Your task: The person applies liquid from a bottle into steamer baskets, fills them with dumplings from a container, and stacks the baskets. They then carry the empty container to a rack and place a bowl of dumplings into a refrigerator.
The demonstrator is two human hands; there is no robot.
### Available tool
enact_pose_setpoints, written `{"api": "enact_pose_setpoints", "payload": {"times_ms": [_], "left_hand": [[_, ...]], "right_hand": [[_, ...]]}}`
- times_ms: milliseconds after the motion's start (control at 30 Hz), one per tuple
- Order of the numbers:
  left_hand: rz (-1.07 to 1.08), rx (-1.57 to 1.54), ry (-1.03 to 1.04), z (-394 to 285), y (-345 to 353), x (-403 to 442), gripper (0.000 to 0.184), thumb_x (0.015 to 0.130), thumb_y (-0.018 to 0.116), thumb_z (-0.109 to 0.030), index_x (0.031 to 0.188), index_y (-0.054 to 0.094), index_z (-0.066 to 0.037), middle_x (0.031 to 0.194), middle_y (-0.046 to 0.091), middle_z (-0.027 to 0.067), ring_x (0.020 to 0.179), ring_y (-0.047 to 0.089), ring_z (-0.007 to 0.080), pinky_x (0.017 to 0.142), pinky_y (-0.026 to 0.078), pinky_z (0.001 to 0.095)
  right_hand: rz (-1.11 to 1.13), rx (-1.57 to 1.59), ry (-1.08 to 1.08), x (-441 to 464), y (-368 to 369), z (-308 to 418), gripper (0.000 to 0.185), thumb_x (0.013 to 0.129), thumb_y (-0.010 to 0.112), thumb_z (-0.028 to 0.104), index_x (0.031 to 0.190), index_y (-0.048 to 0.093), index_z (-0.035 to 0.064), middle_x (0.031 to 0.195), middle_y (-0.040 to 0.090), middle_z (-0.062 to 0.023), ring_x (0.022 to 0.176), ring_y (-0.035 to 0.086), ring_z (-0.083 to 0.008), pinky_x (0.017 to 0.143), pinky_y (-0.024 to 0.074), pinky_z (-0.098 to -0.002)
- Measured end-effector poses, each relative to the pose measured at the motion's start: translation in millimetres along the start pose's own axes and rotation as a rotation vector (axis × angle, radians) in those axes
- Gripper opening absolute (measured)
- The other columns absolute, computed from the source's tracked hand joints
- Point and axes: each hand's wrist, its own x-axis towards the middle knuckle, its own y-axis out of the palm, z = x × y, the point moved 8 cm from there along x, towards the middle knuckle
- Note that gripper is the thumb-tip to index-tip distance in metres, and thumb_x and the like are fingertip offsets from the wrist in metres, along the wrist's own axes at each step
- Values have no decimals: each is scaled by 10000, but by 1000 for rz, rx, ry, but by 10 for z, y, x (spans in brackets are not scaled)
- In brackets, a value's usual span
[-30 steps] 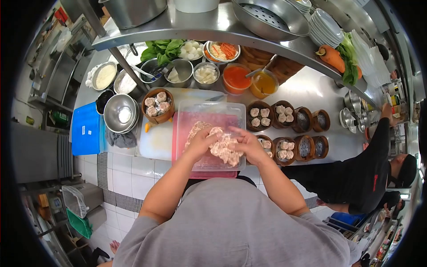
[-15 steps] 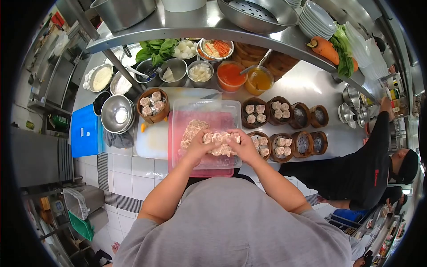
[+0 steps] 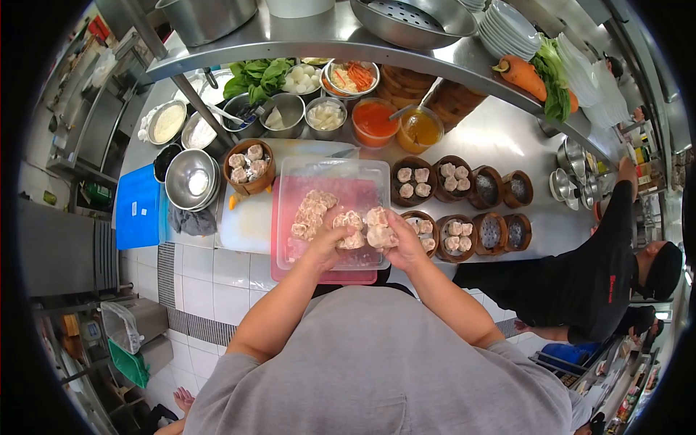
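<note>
My left hand (image 3: 325, 245) is closed on a clump of pale pink dumplings (image 3: 349, 226) above a clear plastic tub (image 3: 370, 170). At the tub's right side, my right hand (image 3: 406, 243) grips a second clump of dumplings (image 3: 380, 226). A gap separates the two clumps. More dumplings (image 3: 313, 214) lie in the left part of the tub. Beneath the tub is a red tray (image 3: 328, 278). To its right stand several round bamboo steamers (image 3: 413, 181), some with dumplings and some without.
Another bamboo steamer (image 3: 250, 185) with dumplings sits by a white cutting board (image 3: 243, 232). Metal bowls (image 3: 191, 181), sauce tubs (image 3: 375, 122) and a blue board (image 3: 139, 206) surround the work area. A metal shelf (image 3: 312, 45) crosses above. A person in black (image 3: 580, 283) stands at the right.
The dumplings held together between my hands have come apart into two clumps, one in each hand. My hands have moved slightly apart.
</note>
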Motion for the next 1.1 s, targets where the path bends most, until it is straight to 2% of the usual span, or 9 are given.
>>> {"api": "enact_pose_setpoints", "payload": {"times_ms": [67,133,267,400,500,600,733,800,1100], "left_hand": [[-69,581,245,-47,-156,117,557,885,790,-26,1394,566,-54,1222,684,106,1094,697,195,957,621,369],[-188,617,308,-117,-269,84,515,894,800,-54,1362,586,-43,1205,691,91,1048,694,175,900,605,337],[-322,588,595,-443,-208,-58,422,932,808,-88,1299,604,-50,1175,705,67,971,703,155,786,609,308],[-234,281,405,-503,379,-157,392,963,795,-94,1294,588,-70,1179,702,72,961,715,154,731,625,306],[-192,239,374,-431,787,-202,358,988,776,-100,1283,572,-86,1171,699,74,967,722,157,716,632,302],[-202,282,367,-268,1031,-192,364,971,775,-62,1267,565,-85,1147,696,68,952,718,155,708,628,300],[1,640,502,83,1276,65,453,884,820,-9,1246,558,-75,1128,687,60,989,706,157,812,602,305],[163,769,499,276,1616,138,512,816,862,32,1229,574,-61,1125,682,46,1019,679,130,892,572,304],[12,1364,525,1134,2777,696,422,813,859,-51,1175,642,-57,1029,730,48,924,698,173,855,574,325]], "right_hand": [[-19,-19,-20,36,-105,-33,392,1063,703,292,1386,627,83,1210,733,-48,1065,727,-175,855,609,-352],[-191,-957,-229,96,-163,145,422,1035,710,291,1368,635,44,1159,746,-92,1066,741,-229,898,596,-373],[-91,-1315,-383,126,160,227,573,921,801,258,1416,619,34,1158,727,-195,1073,728,-341,963,570,-438],[11,-1186,-734,-197,697,657,600,897,822,230,1421,619,21,1203,724,-191,1071,728,-316,953,573,-411],[87,-1028,-573,-212,566,752,590,899,822,175,1428,615,17,1218,728,-141,1044,732,-248,925,581,-360],[153,-410,-342,-191,137,876,417,943,732,53,1344,636,-9,1122,735,-62,969,727,-139,851,603,-295],[308,-402,40,-337,-522,1058,427,952,687,-35,1369,601,-8,1083,759,-78,893,749,-143,812,625,-297],[334,-435,9,-474,-813,1253,397,949,690,-23,1339,616,-10,1063,754,-72,892,742,-138,806,619,-295],[104,-839,-213,-758,-2220,1907,365,898,790,48,1241,676,-3,1068,733,-53,947,684,-101,843,565,-280]]}}
